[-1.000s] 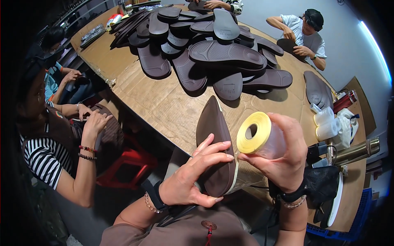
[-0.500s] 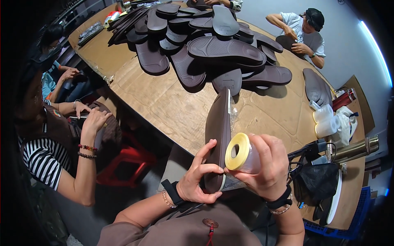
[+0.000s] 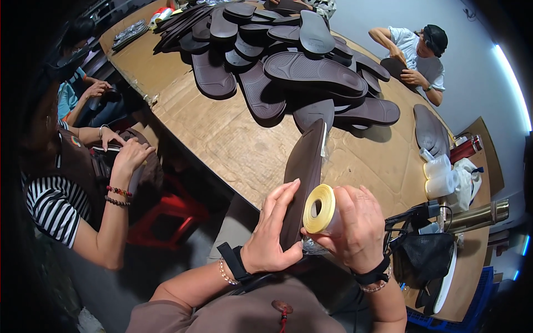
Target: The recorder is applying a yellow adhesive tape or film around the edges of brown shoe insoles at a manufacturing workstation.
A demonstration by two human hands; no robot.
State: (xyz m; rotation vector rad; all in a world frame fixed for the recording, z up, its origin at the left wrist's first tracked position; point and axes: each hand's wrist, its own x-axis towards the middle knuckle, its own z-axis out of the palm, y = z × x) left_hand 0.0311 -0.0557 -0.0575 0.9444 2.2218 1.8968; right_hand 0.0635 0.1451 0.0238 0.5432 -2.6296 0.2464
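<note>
A dark brown shoe sole [image 3: 300, 180] stands on edge in front of me, its upper end tilted away to the right. My left hand [image 3: 272, 233] grips its lower part, the fingers laid along the left face and the thumb near the bottom end. In my right hand [image 3: 362, 227] is a roll of clear film tape [image 3: 327, 221] with a pale yellow side and a round hole. The roll sits against the sole's right face, close to my left thumb. A crumpled bit of clear film [image 3: 314, 247] shows below it; how far it sticks to the sole is hidden.
A heap of brown soles [image 3: 313, 72] covers the table's far middle. At right are more soles [image 3: 432, 130], clear film rolls [image 3: 438, 183], a gold cylinder [image 3: 477, 215] and a black mesh bag [image 3: 427, 258]. Co-workers sit at left and far right. A red stool [image 3: 161, 219] stands left.
My left fingers have gone from a curled pinch at the sole's edge to lying straighter along its face. The sole tilts further right, its lower end shifted slightly; the roll stays beside it.
</note>
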